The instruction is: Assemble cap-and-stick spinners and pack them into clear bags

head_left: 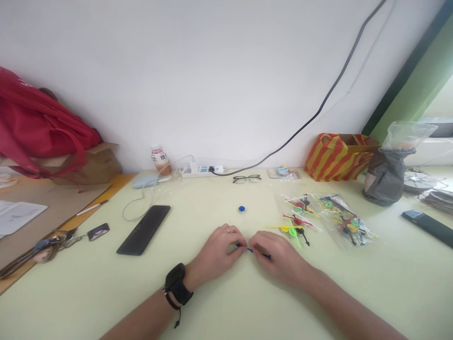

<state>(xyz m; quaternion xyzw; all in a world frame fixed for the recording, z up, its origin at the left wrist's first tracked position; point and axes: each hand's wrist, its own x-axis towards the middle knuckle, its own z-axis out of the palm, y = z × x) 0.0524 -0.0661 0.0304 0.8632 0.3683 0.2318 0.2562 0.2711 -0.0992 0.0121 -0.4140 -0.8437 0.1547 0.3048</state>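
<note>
My left hand (pixel 220 249), with a ring and a black watch on its wrist, pinches one end of a thin blue plastic arrow (pixel 250 250). Close against it, my right hand (pixel 281 254) has its fingers closed on the same arrow, and a dark blue tip shows beneath them. The fingers cover much of the piece. Just beyond the hands, a small round blue disc (pixel 241 209) lies on the pale table (pixel 219 311). Several loose coloured arrow spinners (pixel 293 230) in yellow, red, green, white and black are to the right of my right hand.
Plastic bags of spinners (pixel 348 222) sit at the right, before a striped bag (pixel 341 158) and a grey bag (pixel 385 177). A black phone (pixel 144 230) lies left. Eyeglasses (pixel 247 179), a power strip (pixel 203 170) and a bottle (pixel 161 160) stand along the wall.
</note>
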